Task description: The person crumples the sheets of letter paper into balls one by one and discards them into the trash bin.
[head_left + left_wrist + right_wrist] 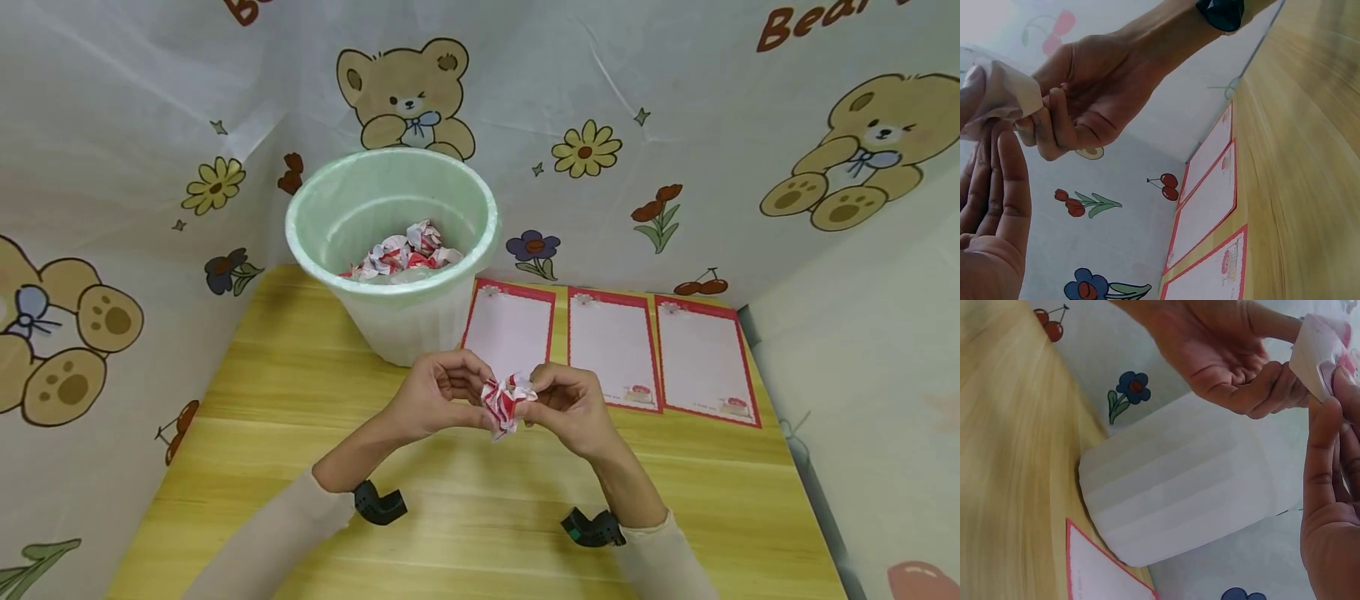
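Note:
A crumpled red-and-white sheet of paper (504, 407) is held between both hands above the table, in front of the bin. My left hand (442, 392) pinches its left side between thumb and fingers. From the other side, my right hand (572, 407) pinches it the same way. The paper (1007, 94) shows its pale side in the left wrist view, and a little red shows on the paper (1324, 353) in the right wrist view. Several crumpled red-and-white paper balls (393, 254) lie inside the pale green bin (412, 312); the bin's bottom is hidden.
Three flat white sheets with red borders lie in a row to the right of the bin: a left sheet (513, 325), a middle sheet (615, 350) and a right sheet (705, 358). A bear-printed cloth (525, 108) hangs behind the wooden table (480, 525).

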{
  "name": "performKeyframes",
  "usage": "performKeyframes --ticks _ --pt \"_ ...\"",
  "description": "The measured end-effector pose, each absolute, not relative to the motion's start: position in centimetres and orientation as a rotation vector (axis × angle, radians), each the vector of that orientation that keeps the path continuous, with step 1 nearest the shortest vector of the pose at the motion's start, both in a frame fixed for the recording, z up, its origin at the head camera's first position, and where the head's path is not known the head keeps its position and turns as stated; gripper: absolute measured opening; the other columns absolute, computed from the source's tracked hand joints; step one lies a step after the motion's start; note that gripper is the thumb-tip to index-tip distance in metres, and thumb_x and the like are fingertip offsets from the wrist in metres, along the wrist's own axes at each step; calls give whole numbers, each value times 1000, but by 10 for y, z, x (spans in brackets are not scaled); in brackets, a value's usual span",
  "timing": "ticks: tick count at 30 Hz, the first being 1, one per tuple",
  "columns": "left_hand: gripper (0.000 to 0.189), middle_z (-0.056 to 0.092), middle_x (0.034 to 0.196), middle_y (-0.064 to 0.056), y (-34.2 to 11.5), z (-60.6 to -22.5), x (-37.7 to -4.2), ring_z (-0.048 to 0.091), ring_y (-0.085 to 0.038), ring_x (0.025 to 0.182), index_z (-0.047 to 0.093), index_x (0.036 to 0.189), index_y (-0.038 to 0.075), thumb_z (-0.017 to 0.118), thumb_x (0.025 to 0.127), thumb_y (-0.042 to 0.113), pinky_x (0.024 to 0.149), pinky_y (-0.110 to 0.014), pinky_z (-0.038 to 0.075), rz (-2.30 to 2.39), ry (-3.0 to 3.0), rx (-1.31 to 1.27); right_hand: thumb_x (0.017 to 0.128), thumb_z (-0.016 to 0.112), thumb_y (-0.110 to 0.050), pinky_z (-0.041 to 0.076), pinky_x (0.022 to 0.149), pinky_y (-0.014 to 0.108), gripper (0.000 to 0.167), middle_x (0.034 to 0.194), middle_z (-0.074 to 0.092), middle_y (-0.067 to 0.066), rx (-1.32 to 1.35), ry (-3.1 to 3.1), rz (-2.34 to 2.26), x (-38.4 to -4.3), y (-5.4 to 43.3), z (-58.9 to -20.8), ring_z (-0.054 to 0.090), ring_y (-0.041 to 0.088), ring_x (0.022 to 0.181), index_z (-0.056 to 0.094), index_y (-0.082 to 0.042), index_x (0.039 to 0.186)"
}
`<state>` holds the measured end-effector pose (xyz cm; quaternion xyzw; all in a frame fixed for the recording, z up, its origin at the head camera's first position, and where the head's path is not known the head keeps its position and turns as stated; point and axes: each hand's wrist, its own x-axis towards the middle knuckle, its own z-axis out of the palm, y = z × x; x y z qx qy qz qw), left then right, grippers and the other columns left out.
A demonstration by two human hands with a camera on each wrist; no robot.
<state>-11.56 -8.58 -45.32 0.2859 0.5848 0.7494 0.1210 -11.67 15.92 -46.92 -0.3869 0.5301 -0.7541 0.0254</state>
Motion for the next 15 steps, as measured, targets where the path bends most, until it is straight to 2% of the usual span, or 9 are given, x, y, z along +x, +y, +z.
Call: performKeyframes --ticks 6,11,15 --pt "38 73 94 3 -85 -448 -109 72 -8 81 69 109 -2 94 83 11 76 -26 66 2131 1878 785 93 80 4 57 54 25 11 84 67 9 -1090 1949 -2214 -109 161 -458 59 14 67 69 0 93" --pt "32 69 98 -6 -82 -452 -107 68 -7 82 66 110 -4 86 85 -3 76 -24 63 2151 1910 790 90 79 12 59 60 24 15 85 69 14 -1004 2131 -2137 -101 157 -454 63 8 71 71 -1 92" --pt "30 70 99 -17 -81 -456 -106 68 -6 82 66 110 -3 83 85 -6 76 -22 63 2141 1984 750 87 79 15 63 65 24 21 87 74 16 -945 2313 -2044 -96 152 -451 69 7 73 73 -4 91"
